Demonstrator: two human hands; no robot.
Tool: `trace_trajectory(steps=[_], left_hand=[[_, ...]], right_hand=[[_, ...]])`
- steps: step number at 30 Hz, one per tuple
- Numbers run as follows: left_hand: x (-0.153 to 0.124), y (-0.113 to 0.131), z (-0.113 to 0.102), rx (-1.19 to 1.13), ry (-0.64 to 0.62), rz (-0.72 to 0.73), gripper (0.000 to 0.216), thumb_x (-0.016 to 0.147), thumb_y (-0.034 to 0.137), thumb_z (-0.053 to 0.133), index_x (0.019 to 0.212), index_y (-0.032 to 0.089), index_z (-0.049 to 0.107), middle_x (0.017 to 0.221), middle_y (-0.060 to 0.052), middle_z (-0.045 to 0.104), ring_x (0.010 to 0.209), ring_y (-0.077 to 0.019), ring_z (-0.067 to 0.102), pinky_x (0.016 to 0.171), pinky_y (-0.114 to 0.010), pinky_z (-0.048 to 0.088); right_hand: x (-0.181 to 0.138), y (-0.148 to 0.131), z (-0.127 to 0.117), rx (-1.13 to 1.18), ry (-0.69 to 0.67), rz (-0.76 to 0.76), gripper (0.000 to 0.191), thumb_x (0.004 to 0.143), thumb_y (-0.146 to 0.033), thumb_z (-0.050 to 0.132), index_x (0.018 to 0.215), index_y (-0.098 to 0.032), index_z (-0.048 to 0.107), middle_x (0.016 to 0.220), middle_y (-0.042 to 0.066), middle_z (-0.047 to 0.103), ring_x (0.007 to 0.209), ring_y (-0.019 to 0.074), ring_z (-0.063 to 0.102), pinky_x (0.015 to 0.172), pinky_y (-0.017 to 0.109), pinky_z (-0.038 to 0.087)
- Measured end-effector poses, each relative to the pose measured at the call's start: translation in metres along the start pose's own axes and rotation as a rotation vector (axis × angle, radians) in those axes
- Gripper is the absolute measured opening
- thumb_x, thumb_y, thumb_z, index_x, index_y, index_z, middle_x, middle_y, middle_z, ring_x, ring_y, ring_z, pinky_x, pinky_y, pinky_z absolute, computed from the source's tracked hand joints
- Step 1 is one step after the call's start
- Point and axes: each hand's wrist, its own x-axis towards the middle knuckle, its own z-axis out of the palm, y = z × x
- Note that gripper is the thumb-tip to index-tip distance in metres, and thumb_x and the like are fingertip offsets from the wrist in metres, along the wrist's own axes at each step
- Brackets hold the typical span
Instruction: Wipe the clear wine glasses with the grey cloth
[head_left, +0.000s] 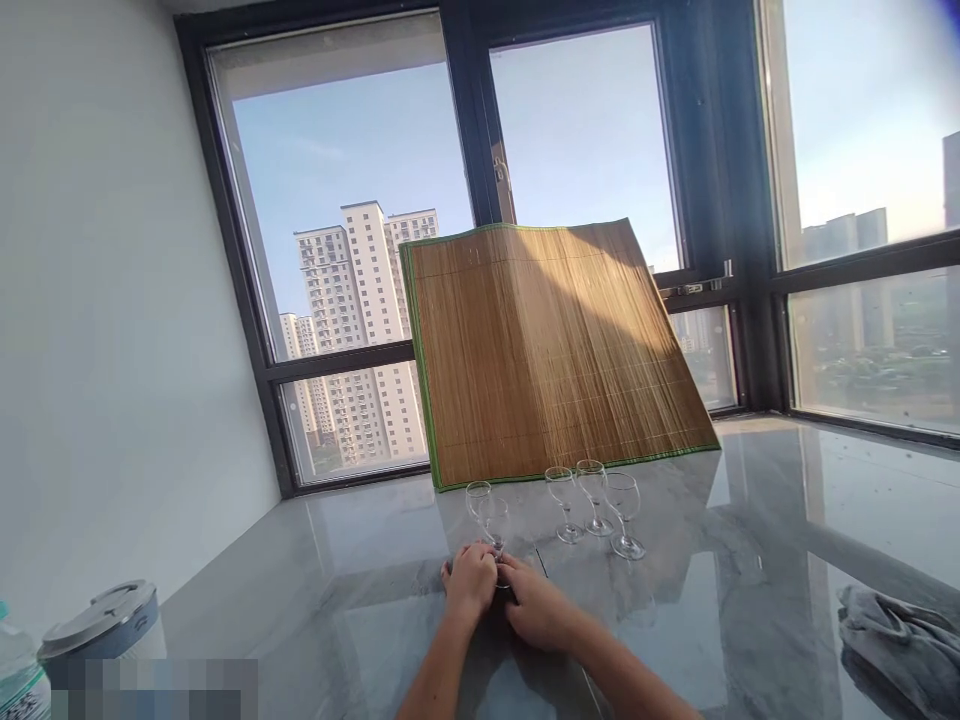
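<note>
My left hand and my right hand rest close together on the glossy grey marble table, fingers curled round a small dark object between them that I cannot make out. Right behind my hands stand two small stemmed glasses, one nearly touching my left fingers. Three more stemmed glasses stand upright in a cluster a little further back to the right.
A bamboo mat with a green edge leans against the window behind the glasses. A grey cloth lies at the right table edge. A lidded round container sits at the near left, by the white wall.
</note>
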Motion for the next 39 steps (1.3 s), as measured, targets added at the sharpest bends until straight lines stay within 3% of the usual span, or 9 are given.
trace_trajectory(steps=[3, 6, 8, 11, 14, 18, 31, 35, 39], left_hand=[[0.002, -0.005, -0.003, -0.007, -0.039, 0.018, 0.045, 0.092, 0.018, 0.035, 0.111, 0.034, 0.072, 0.136, 0.000, 0.065, 0.132, -0.0248, 0.052, 0.119, -0.057, 0.024], [0.004, -0.008, -0.003, 0.002, -0.061, 0.028, 0.044, 0.089, 0.016, 0.040, 0.115, 0.032, 0.070, 0.141, 0.000, 0.061, 0.137, -0.0234, 0.046, 0.122, -0.055, 0.015], [0.003, -0.009, -0.002, 0.003, -0.066, 0.026, 0.040, 0.086, 0.019, 0.045, 0.115, 0.030, 0.070, 0.143, -0.002, 0.059, 0.138, -0.0247, 0.045, 0.122, -0.056, 0.012], [-0.002, -0.008, -0.002, 0.026, -0.064, 0.072, 0.034, 0.085, 0.032, 0.056, 0.116, 0.028, 0.070, 0.145, -0.005, 0.056, 0.138, -0.0288, 0.044, 0.121, -0.059, 0.011], [-0.007, -0.007, -0.002, 0.075, -0.056, 0.147, 0.037, 0.086, 0.043, 0.059, 0.118, 0.027, 0.069, 0.146, -0.006, 0.054, 0.140, -0.0294, 0.041, 0.123, -0.056, 0.008], [-0.007, -0.007, -0.002, 0.081, -0.068, 0.173, 0.036, 0.089, 0.039, 0.057, 0.121, 0.030, 0.069, 0.149, -0.003, 0.052, 0.142, -0.0288, 0.039, 0.123, -0.056, 0.007], [-0.006, -0.007, 0.001, 0.060, -0.074, 0.156, 0.041, 0.091, 0.029, 0.050, 0.129, 0.034, 0.063, 0.149, 0.001, 0.053, 0.143, -0.0255, 0.037, 0.123, -0.056, 0.012], [-0.003, -0.008, 0.003, 0.063, -0.057, 0.104, 0.042, 0.091, 0.028, 0.051, 0.132, 0.034, 0.060, 0.149, 0.000, 0.052, 0.143, -0.0244, 0.038, 0.123, -0.052, 0.014], [-0.001, -0.008, 0.003, -0.013, 0.002, 0.050, 0.041, 0.088, 0.025, 0.056, 0.128, 0.030, 0.061, 0.141, -0.002, 0.060, 0.134, -0.0216, 0.049, 0.120, -0.045, 0.021]], right_hand=[[-0.004, -0.001, -0.008, -0.008, 0.038, 0.023, 0.055, 0.066, -0.006, 0.046, 0.112, -0.022, 0.072, 0.145, 0.007, 0.055, 0.134, 0.0239, 0.049, 0.113, 0.037, 0.036], [-0.017, 0.007, -0.030, -0.224, 0.169, 0.289, 0.041, 0.076, -0.008, 0.043, 0.099, -0.022, 0.074, 0.122, 0.008, 0.069, 0.119, 0.0255, 0.058, 0.101, 0.037, 0.043], [-0.023, 0.016, -0.044, -0.426, 0.306, 0.472, 0.040, 0.083, -0.012, 0.043, 0.108, -0.021, 0.073, 0.120, 0.012, 0.069, 0.118, 0.0293, 0.057, 0.097, 0.040, 0.043], [-0.023, 0.033, -0.054, -0.571, 0.373, 0.611, 0.053, 0.084, -0.021, 0.050, 0.136, -0.018, 0.059, 0.145, 0.019, 0.053, 0.131, 0.0365, 0.049, 0.099, 0.045, 0.042], [-0.017, 0.050, -0.051, -0.541, 0.285, 0.607, 0.064, 0.084, -0.030, 0.053, 0.146, -0.014, 0.048, 0.152, 0.021, 0.044, 0.138, 0.0359, 0.043, 0.106, 0.046, 0.037], [-0.008, 0.062, -0.046, -0.463, 0.193, 0.543, 0.058, 0.086, -0.036, 0.049, 0.139, -0.012, 0.055, 0.150, 0.021, 0.047, 0.138, 0.0339, 0.046, 0.111, 0.051, 0.032], [0.019, 0.044, -0.029, -0.324, -0.005, 0.258, 0.058, 0.081, -0.017, 0.045, 0.138, -0.018, 0.057, 0.156, 0.015, 0.043, 0.140, 0.0269, 0.044, 0.114, 0.044, 0.032], [-0.002, 0.026, -0.044, -0.410, 0.136, 0.353, 0.044, 0.083, -0.013, 0.045, 0.120, -0.020, 0.067, 0.132, 0.014, 0.064, 0.123, 0.0281, 0.058, 0.100, 0.042, 0.042], [-0.032, 0.011, -0.069, -0.571, 0.301, 0.679, 0.028, 0.088, -0.022, 0.047, 0.100, -0.016, 0.071, 0.101, 0.019, 0.072, 0.102, 0.0333, 0.066, 0.078, 0.042, 0.050]])
